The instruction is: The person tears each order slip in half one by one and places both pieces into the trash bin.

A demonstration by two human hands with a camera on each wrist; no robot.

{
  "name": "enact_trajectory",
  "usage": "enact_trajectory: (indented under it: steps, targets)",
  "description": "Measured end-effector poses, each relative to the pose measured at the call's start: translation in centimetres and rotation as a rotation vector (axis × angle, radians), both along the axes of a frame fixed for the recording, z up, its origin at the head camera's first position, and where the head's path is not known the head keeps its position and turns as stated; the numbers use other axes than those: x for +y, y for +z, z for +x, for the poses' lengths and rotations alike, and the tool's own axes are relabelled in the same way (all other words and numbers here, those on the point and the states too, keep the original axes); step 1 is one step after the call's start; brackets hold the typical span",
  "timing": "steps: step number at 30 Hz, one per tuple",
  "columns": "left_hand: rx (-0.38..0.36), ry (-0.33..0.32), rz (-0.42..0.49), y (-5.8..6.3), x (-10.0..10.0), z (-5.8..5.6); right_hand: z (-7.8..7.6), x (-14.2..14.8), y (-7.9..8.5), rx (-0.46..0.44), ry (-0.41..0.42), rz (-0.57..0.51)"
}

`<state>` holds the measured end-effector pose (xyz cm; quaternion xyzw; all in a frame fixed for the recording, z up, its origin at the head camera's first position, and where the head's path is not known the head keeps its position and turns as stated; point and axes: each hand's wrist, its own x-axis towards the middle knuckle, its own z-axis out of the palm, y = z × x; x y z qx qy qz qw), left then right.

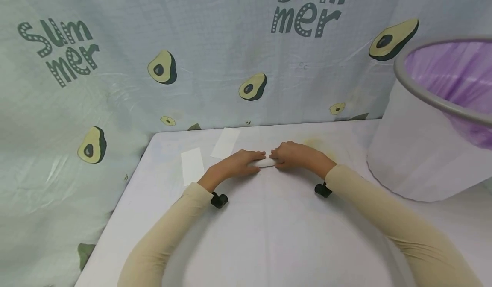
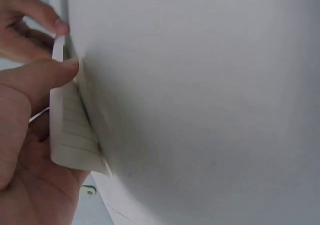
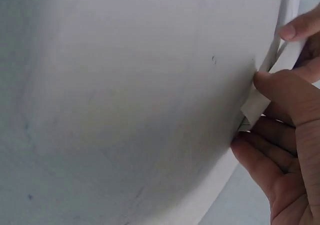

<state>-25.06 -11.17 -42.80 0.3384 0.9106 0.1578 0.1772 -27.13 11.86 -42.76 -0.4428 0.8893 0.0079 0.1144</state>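
Note:
A folded piece of white paper (image 1: pixel 265 163) lies between the two hands on the white-covered table (image 1: pixel 265 227), toward its far side. Faint ruled lines show on the paper (image 2: pixel 77 130) in the left wrist view, where one part of it is bent over. My left hand (image 1: pixel 240 163) pinches its left part, thumb on the near side and fingers behind. On the right part, my right hand (image 1: pixel 297 155) grips it between thumb and fingers. The right wrist view shows a narrow folded end of the paper (image 3: pixel 256 107) under the right thumb. Fingers partly hide the paper.
Two white paper slips, a nearer slip (image 1: pixel 193 166) and a farther slip (image 1: pixel 225 143), lie left of the hands. A large white bin (image 1: pixel 415 133) with a purple liner (image 1: pixel 453 71) stands at the right. A curtain printed with avocados (image 1: pixel 207 52) hangs behind the table.

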Motion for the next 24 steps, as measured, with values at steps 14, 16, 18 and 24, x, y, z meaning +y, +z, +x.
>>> enact_trajectory:
  steps: [14, 16, 18, 24]
  targets:
    - [0.182, 0.055, 0.327, -0.6, -0.8, 0.8, 0.7, 0.6, -0.5, -0.008, -0.048, -0.402]
    - [0.225, 0.079, 0.379, -0.5, -0.6, 1.0, 0.9, 0.8, -0.4, 0.016, -0.055, -0.509]
    - [0.242, 0.124, 0.447, -0.3, -0.4, 1.3, 1.2, 1.0, -0.1, 0.031, -0.055, -0.621]
    - [0.207, 0.222, 0.684, 0.9, 0.3, 2.2, 1.7, 1.8, 1.2, 0.077, -0.079, -0.904]
